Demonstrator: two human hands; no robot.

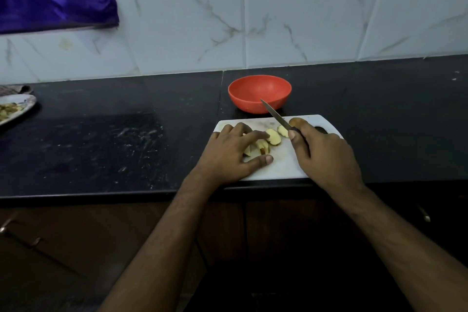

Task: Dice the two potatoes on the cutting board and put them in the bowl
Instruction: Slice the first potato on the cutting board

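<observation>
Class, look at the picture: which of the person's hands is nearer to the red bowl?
Right. The right hand holds the knife just in front of the red bowl; the left hand rests on potato pieces, farther back and left.

The light over my tabletop [101,139] is dim and bluish, brightest on the tiled wall [278,20] ahead, while the cabinets [76,248] below sink into near black, the wide lens bends the edges, and everything looks slightly soft.

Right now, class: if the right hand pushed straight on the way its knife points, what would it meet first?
Probably the red bowl: the right hand aims the knife at its near wall, though depth is unclear.
</observation>
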